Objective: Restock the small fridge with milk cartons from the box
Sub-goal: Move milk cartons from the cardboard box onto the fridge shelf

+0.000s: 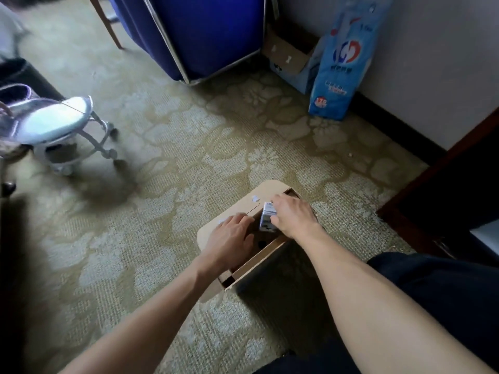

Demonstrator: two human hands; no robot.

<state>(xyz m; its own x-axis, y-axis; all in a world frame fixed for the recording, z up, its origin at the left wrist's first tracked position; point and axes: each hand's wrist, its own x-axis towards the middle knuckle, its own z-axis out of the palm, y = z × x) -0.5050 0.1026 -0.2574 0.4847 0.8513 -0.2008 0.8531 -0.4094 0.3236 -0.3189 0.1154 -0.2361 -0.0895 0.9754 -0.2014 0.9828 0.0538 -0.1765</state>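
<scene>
A brown cardboard box [259, 255] stands open on the patterned carpet in front of me. My right hand [293, 215] grips a small white and blue milk carton [267, 217] at the box's opening, holding it upright. My left hand [232, 238] lies flat on the box's left flap [243, 201], pressing it outward. The inside of the box is dark and mostly hidden by my hands. The fridge is not clearly visible.
A dark wooden cabinet [445, 201] stands at the right with an open dark space. A blue packet [343, 66] and another cardboard box [286, 55] lean at the wall. A wheeled stool [59, 122] stands left, a blue fabric cart [199, 36] behind.
</scene>
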